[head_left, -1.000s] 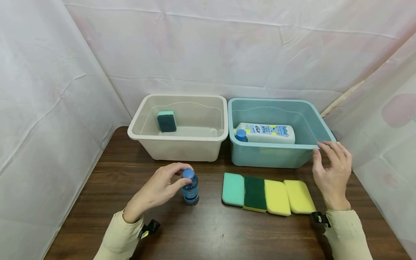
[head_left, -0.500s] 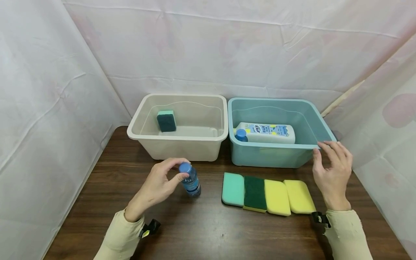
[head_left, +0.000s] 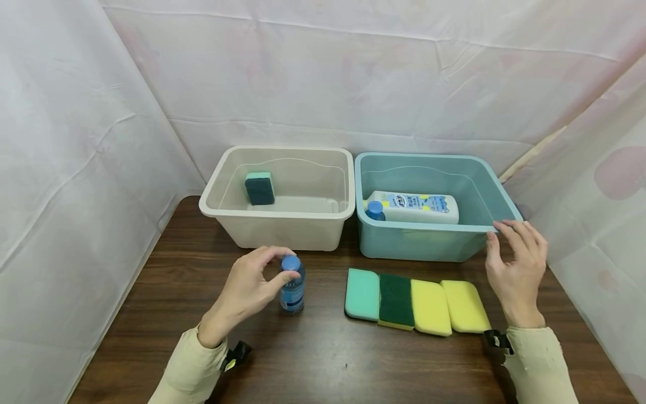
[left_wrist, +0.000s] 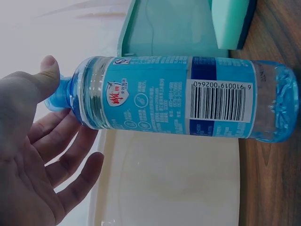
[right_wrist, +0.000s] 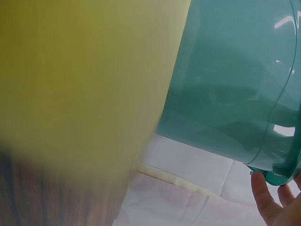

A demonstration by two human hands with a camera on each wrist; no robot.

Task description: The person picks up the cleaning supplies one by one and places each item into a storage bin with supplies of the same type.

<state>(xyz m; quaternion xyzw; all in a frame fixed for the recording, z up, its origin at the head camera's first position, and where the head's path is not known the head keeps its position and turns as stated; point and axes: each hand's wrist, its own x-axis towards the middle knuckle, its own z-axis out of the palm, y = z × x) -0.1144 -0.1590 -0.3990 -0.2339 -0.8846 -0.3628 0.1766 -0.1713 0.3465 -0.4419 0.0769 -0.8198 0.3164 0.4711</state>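
Observation:
My left hand [head_left: 244, 289] pinches a clear blue bottle [head_left: 292, 297] near its blue cap, in front of the beige bin. The bottle stands about upright; I cannot tell whether its base touches the table. In the left wrist view the bottle [left_wrist: 174, 96] shows a blue label with a barcode, and its cap lies between thumb and fingers. My right hand [head_left: 520, 272] touches the front right corner of the teal bin's rim [head_left: 429, 226] with its fingertips, fingers slightly bent. In the right wrist view those fingers [right_wrist: 263, 195] meet the bin's edge, beside a blurred yellow sponge [right_wrist: 84, 84].
Several sponges, green and yellow [head_left: 431, 306], lie in a row before the teal bin. A dark-faced green sponge [head_left: 259, 189] is inside the beige bin [head_left: 277, 233]. The teal bin holds a white bottle [head_left: 414, 207] and a blue-capped bottle [head_left: 375, 210]. Curtains enclose the table.
My left hand has moved slightly away from me with the bottle. The bottle tilted half a second ago and is nearer upright now. My right hand has not moved.

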